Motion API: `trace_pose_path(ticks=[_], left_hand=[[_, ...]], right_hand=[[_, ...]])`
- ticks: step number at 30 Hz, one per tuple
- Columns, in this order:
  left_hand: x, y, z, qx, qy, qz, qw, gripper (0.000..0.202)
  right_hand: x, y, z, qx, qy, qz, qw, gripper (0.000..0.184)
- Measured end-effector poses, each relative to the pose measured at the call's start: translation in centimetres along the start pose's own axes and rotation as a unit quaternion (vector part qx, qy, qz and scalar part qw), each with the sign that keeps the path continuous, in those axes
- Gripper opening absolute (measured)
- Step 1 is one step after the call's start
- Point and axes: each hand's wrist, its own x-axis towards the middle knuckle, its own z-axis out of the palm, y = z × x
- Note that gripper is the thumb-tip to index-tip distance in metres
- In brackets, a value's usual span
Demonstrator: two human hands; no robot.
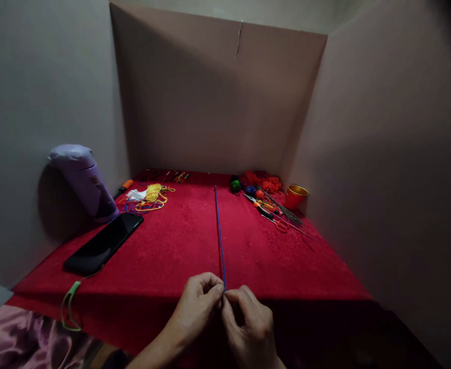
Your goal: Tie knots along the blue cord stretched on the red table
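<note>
A blue cord (220, 230) runs straight away from me across the red cloth, from the near edge towards the back. Its near end is pinched between the thumb and fingers of my left hand (200, 302). Close beside it, my right hand (248, 320) has its thumb and index finger pressed together at the cord's very end, just below the left fingertips. Both hands are closed at the table's front edge. What exactly lies between the right fingertips is too small and hidden to make out.
The red cloth (171, 256) covers the table between upright panels. At left are a purple bottle (89, 184), a black phone (104, 243) with a green strap, and yellow yarn (154, 192). Scissors (281, 224), pliers (251, 199), yarn balls (235, 185) and a red-gold cup (296, 197) lie right.
</note>
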Motion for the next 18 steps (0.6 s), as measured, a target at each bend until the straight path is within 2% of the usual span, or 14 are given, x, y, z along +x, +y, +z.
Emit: trace_pose_path(ticks=[3, 5, 9, 12, 15, 18], left_hand=[[0.1, -0.1, 0.0, -0.028, -0.008, -0.014, 0.999, 0.033], [0.2, -0.3, 0.0, -0.037, -0.017, -0.026, 0.999, 0.035], [0.3, -0.2, 0.1, -0.041, -0.012, -0.039, 0.998, 0.037], [0.2, 0.1, 0.0, -0.057, -0.015, -0.052, 0.997, 0.039], [-0.1, 0.5, -0.1, -0.056, -0.023, -0.061, 0.996, 0.038], [-0.7, 0.9, -0.3, -0.035, -0.020, -0.049, 0.998, 0.036]], right_hand=[[-0.5, 0.3, 0.4, -0.078, 0.013, -0.087, 0.993, 0.012], [-0.9, 0.6, 0.7, -0.133, 0.025, -0.120, 0.983, 0.014], [-1.4, 1.0, 0.9, -0.185, 0.036, -0.149, 0.971, 0.017], [-1.4, 0.9, 0.4, -0.149, 0.025, -0.149, 0.977, 0.021], [-0.7, 0.8, -0.6, -0.019, 0.017, -0.080, 0.997, 0.019], [0.4, 0.7, -1.3, 0.092, -0.006, 0.088, 0.992, 0.016]])
